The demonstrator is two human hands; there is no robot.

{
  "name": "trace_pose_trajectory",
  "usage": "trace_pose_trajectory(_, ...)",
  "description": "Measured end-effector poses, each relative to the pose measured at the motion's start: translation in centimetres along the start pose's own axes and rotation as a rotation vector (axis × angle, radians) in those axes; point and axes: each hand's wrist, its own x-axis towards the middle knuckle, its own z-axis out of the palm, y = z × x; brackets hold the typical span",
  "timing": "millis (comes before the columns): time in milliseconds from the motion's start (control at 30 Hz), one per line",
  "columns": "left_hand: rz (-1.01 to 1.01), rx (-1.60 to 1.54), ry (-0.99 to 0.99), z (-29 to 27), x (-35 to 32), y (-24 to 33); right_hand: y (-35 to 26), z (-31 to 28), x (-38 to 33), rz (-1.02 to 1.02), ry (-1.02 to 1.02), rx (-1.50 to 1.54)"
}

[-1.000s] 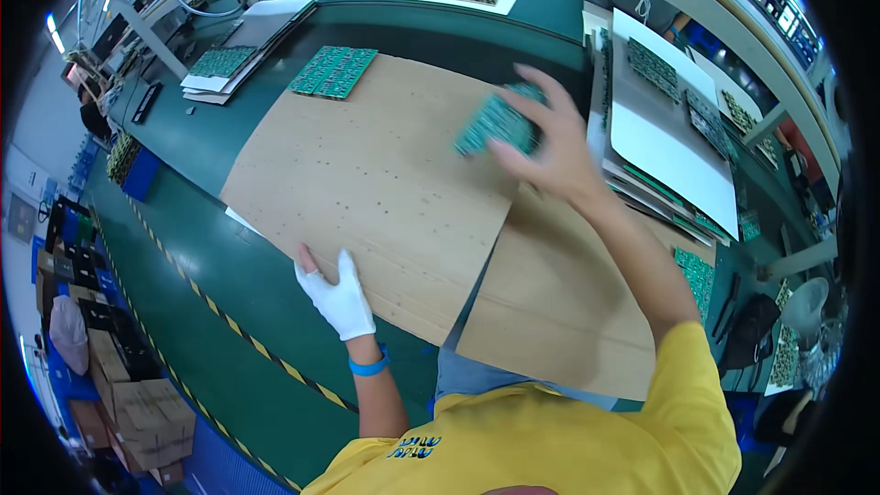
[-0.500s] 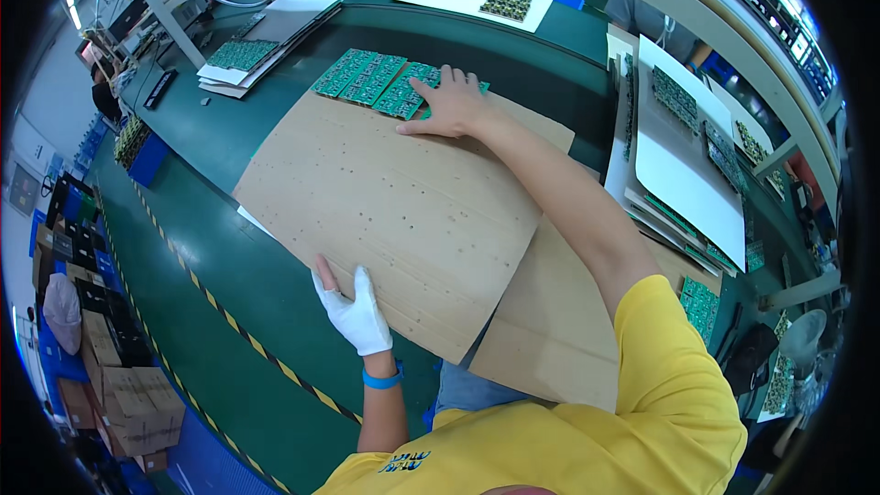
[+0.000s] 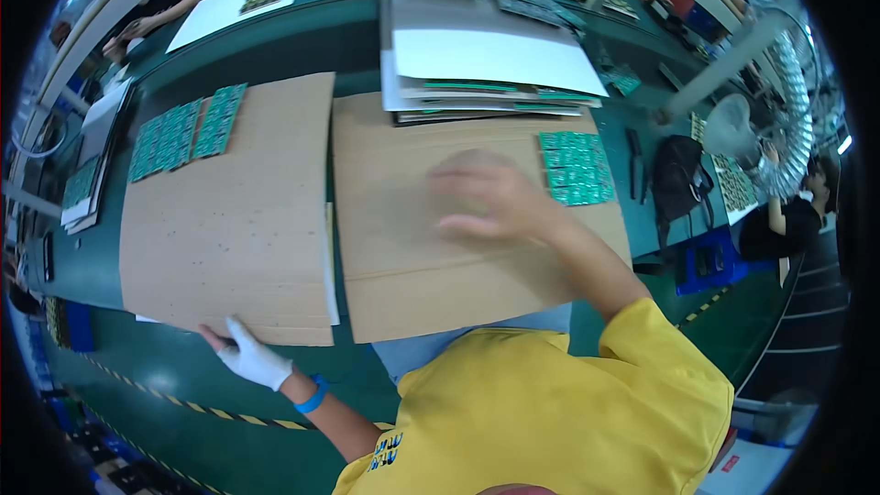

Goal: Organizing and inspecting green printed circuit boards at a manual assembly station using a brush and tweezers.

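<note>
Over cardboard (image 3: 431, 289), right hand (image 3: 490, 194) looks spread, apparently at pickup step; green circuit board (image 3: 576, 168) calls for edge grip. Left hand (image 3: 258, 362) is spread.

Head view, wide fisheye: looks steeply down from above the yellow shirt (image 3: 541, 403), near, onto the green table (image 3: 96, 261), straight edges bending, outermost rim perhaps too dim to read.

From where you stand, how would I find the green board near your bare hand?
Start with the right cardboard sheet. Past the bare right hand, at the sheet's right edge, lies the green board. Unlike the boards grouped on the left sheet, it lies to that hand's right.
</note>
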Motion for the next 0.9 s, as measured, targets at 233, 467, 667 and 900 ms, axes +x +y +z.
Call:
trace_pose_trajectory(233,-0.032,-0.037,0.002,1.5,-0.4,-0.3,7.3,-10.0,-17.2,0.622,-0.238,-0.426)
trace_pose_trajectory(467,-0.054,0.010,0.036,0.6,0.0,-0.4,9.9,-10.6,-17.2,0.345,-0.287,-0.342)
trace_pose_trajectory(667,-0.069,0.038,0.000,0.8,0.0,0.0,10.3,-9.0,-17.4,0.346,-0.186,-0.211)
trace_pose_trajectory(900,-0.025,-0.060,0.067,0.9,0.0,-1.9,3.3,-6.7,-10.0,0.313,0.006,0.201)
